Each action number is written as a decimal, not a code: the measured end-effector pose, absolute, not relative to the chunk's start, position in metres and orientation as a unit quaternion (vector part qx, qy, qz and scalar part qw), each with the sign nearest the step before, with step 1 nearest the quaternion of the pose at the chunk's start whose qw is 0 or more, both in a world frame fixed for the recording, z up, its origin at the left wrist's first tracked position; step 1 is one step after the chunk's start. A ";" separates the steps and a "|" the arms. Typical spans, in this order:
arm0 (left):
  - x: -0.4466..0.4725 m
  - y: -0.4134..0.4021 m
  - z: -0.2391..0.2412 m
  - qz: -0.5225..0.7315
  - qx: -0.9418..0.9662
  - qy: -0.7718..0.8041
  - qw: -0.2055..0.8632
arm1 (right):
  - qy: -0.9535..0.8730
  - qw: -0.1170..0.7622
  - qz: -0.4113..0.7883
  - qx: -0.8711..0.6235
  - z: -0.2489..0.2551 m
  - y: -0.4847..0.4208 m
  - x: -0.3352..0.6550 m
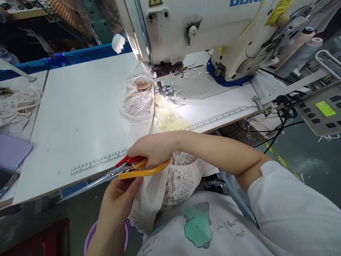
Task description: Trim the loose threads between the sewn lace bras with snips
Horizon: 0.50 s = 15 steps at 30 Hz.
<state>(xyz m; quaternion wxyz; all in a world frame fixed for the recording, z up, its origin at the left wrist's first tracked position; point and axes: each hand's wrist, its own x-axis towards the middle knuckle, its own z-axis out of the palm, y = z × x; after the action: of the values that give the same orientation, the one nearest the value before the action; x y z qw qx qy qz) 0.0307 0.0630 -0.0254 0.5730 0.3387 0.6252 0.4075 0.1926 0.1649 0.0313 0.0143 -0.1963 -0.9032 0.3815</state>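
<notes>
My right hand (153,149) is closed round the orange and red handles of a pair of scissors (114,174), whose steel blades point left and down past the table's front edge. My left hand (117,201) sits just under the handles, fingers curled against a cream lace garment (160,177). The garment hangs off the table edge into my lap and runs up to the needle of the white sewing machine (202,32).
The white table (80,106) carries a printed ruler along its front edge. More lace pieces (18,105) lie at far left beside a purple cloth (12,151). A control panel (322,110) with cables stands at right. Fabric scraps litter the machine bed.
</notes>
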 end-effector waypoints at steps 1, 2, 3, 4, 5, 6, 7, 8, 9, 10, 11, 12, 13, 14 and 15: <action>0.033 0.062 -0.025 0.406 0.347 0.627 0.566 | -0.903 0.015 0.381 -0.198 0.031 0.164 0.193; 0.035 0.061 -0.025 0.407 0.353 0.627 0.563 | -0.902 0.017 0.381 -0.202 0.030 0.164 0.193; 0.037 0.060 -0.025 0.410 0.353 0.625 0.563 | -0.900 0.020 0.383 -0.209 0.028 0.162 0.193; 0.038 0.060 -0.026 0.414 0.346 0.621 0.569 | -0.895 0.028 0.388 -0.220 0.026 0.160 0.194; 0.038 0.061 -0.027 0.419 0.335 0.615 0.578 | -0.885 0.048 0.397 -0.238 0.024 0.157 0.196; 0.038 0.061 -0.027 0.425 0.321 0.610 0.587 | -0.870 0.080 0.410 -0.262 0.021 0.152 0.198; 0.036 0.062 -0.028 0.430 0.306 0.608 0.594 | -0.847 0.121 0.428 -0.292 0.018 0.145 0.201; 0.035 0.063 -0.028 0.433 0.292 0.607 0.599 | -0.816 0.167 0.450 -0.324 0.014 0.137 0.205; 0.033 0.063 -0.028 0.435 0.280 0.608 0.602 | -0.780 0.205 0.477 -0.349 0.011 0.128 0.210; 0.031 0.063 -0.027 0.438 0.269 0.608 0.605 | -0.746 0.217 0.511 -0.369 0.007 0.118 0.216; 0.028 0.062 -0.027 0.443 0.260 0.607 0.606 | -0.717 0.200 0.555 -0.372 0.003 0.107 0.222; 0.026 0.061 -0.025 0.447 0.251 0.606 0.608 | -0.711 0.166 0.587 -0.349 -0.001 0.097 0.228; 0.024 0.060 -0.024 0.451 0.242 0.605 0.609 | -0.717 0.135 0.601 -0.327 -0.006 0.088 0.234; 0.022 0.060 -0.023 0.455 0.235 0.605 0.610 | -0.721 0.110 0.609 -0.312 -0.010 0.080 0.239; 0.021 0.059 -0.022 0.458 0.229 0.603 0.612 | -0.730 0.084 0.607 -0.304 -0.014 0.074 0.243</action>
<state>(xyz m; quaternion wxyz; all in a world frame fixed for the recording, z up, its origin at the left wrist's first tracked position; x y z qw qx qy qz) 0.0208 0.0591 -0.0223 0.6115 0.2288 0.6035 0.4577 0.2431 0.0737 -0.0138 0.0840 -0.3037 -0.7296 0.6069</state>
